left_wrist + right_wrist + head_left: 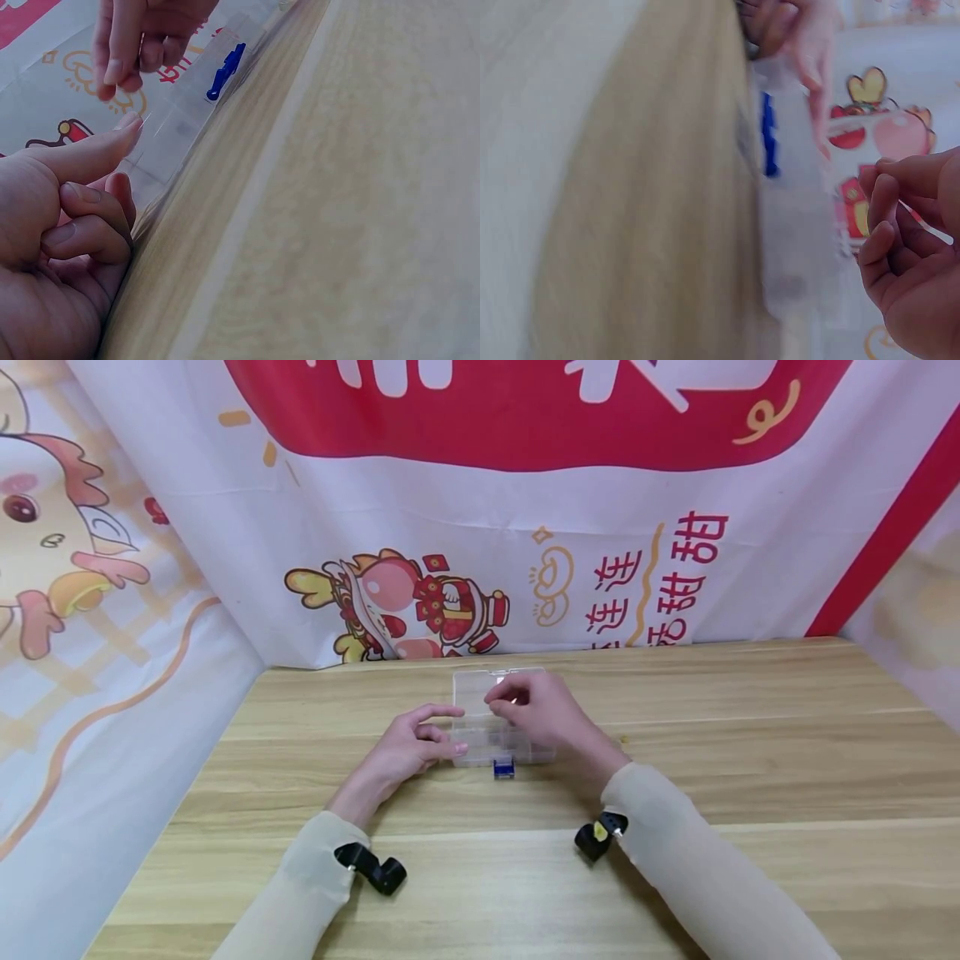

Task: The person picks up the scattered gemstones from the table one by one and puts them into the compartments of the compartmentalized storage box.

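Note:
A clear plastic compartment box [480, 732] lies on the table, with a dark blue piece [504, 768] at its front edge. My left hand [411, 745] holds the left end of the box, thumb near the front corner and index finger farther back; its other fingers curl in the left wrist view. Above the box hovers my right hand [543, 703], its thumb and index fingertips brought together. In the right wrist view, the right hand [915, 240] shows nothing visible at those fingertips. The box's inside is too faint to make out well.
The wood-grain table [480, 877] ends at a printed cloth [480, 502] close behind the box. A tiny yellowish bit [624, 739] lies to the right of the box. Black wrist devices [378, 870] are strapped over both sleeves.

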### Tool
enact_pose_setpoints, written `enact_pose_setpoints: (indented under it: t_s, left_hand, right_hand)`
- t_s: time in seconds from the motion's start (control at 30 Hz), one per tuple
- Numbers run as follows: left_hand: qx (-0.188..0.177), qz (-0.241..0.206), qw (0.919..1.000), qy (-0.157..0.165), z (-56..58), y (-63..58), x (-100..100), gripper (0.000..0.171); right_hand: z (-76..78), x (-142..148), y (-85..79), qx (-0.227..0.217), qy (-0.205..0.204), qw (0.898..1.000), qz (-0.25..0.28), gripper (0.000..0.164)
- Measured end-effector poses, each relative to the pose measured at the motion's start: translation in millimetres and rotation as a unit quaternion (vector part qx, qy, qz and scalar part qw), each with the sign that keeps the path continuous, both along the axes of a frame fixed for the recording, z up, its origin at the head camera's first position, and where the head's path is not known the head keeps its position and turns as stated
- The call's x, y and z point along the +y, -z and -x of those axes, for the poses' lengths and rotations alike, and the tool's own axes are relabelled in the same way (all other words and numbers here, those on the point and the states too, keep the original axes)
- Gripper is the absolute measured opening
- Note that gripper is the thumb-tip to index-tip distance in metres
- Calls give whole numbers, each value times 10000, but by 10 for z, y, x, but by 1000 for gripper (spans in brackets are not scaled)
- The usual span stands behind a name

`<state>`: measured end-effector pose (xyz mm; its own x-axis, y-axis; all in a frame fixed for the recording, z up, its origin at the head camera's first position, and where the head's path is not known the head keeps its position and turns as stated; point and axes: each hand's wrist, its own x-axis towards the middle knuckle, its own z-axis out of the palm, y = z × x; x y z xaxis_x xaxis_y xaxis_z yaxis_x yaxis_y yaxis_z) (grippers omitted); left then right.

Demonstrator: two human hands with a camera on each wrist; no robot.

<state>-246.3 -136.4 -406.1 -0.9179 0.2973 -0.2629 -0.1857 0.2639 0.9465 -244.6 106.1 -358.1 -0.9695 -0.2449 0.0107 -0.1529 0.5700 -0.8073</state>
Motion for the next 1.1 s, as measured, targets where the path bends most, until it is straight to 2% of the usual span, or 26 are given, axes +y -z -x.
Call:
enact_pose_setpoints:
  t_s: [0.27,0.57,0.87,1.1]
  left_hand:
    - [96,2,10000,-15,-13,-28,8,56]
    - [116,43,9999,6,16,-1,12,55]
    - [107,-29,9999,27,3,2,15,56]
    - [162,-76,9998,67,-12,8,7,56]
  right_hand:
    - [-80,462,-143,-133,373,9992,99,18]
    - [-178,1014,-134,28,474,9985,-260,21]
    - [-230,1346,-66,187,295,9987,-368,24]
    - [-219,1578,51,-301,28,9983,-499,26]
